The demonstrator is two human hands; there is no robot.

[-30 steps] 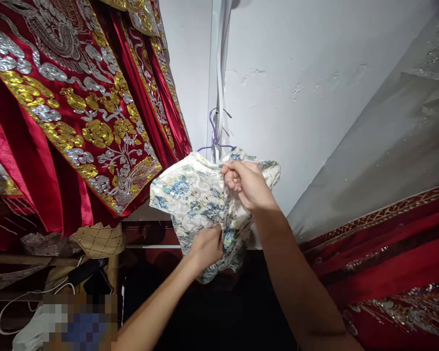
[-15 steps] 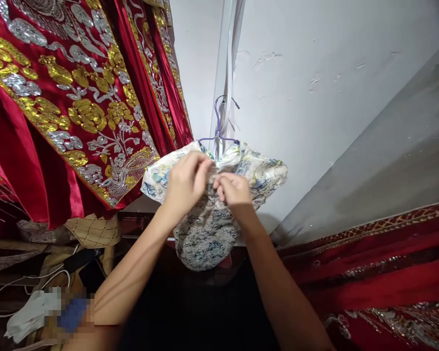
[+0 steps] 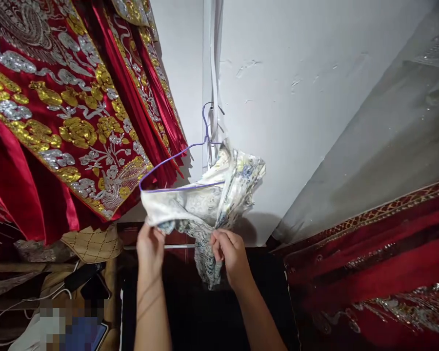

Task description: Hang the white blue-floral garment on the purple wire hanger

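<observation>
Head view: both hands' fingers (image 3: 219,240) grip floral garment (image 3: 208,204) on purple hanger (image 3: 168,163).

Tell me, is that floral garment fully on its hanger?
Half off. The hanger's left arm shows bare; the garment clings to its right side.

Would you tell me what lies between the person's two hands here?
In the head view, the floral garment spans from the left hand to the right hand, both gripping it below the purple hanger.

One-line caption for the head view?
Both hands, left hand and right hand, grip a floral garment half off a purple hanger.
</observation>
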